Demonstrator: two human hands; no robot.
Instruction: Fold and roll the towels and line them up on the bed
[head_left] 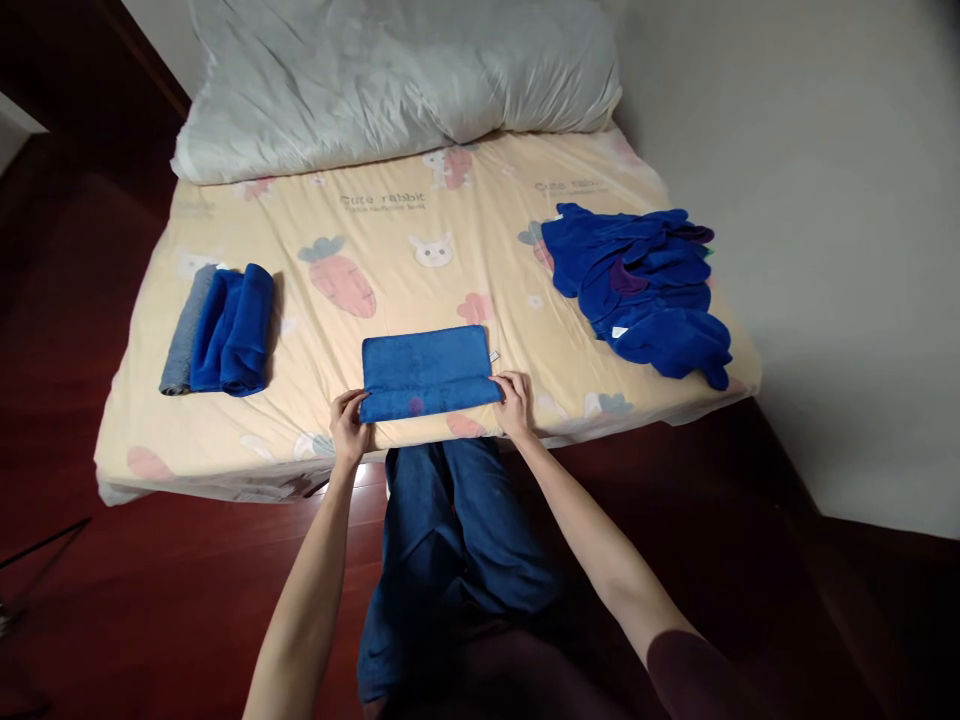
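A blue towel [427, 360] lies on the bed in front of me, its near part folded over into a strip along the edge closest to me. My left hand [349, 425] pinches the left end of that folded strip. At the right end, my right hand [514, 402] grips the same strip between thumb and fingers. A small white tag sticks out from the towel's right side, and a dark reddish spot shows on the fold.
Rolled blue and grey towels [231, 330] lie at the left of the bed. A loose heap of blue cloths [637, 285] is at the right. A grey-white quilt [397, 80] spans the back of the patterned bedsheet [390, 250]. A wall [810, 250] borders the right side.
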